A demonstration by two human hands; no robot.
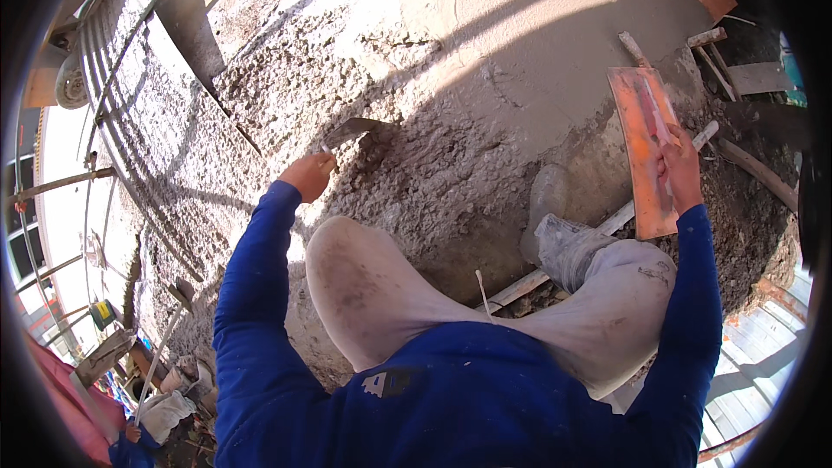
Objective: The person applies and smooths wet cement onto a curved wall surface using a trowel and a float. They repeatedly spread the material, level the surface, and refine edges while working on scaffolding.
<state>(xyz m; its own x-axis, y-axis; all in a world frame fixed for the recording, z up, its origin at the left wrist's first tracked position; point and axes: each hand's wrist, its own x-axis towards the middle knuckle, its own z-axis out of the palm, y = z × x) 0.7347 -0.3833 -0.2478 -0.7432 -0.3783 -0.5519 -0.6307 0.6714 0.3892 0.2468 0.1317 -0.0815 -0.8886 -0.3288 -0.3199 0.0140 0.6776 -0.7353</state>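
My left hand [309,176] is closed around the handle of a trowel [354,128], its dark blade resting at the surface of rough, wet concrete [433,182]. To the right, my right hand [682,169] grips the handle of a long orange plastering float [626,113]. The float is raised and tilted over the right edge of the concrete, with its handle side facing me. Beyond it spreads a smoothed grey stretch of concrete [546,43], partly in shadow. Lumpy, unsmoothed concrete lies in front of my knees and around the trowel.
A wooden edge board [520,286] runs beside my boot [568,251]. Timber pieces [754,169] lie on soil at right. Ribbed metal [147,147] bounds the left side. At lower left, another person's hand [132,433] is by a long-handled tool [163,347].
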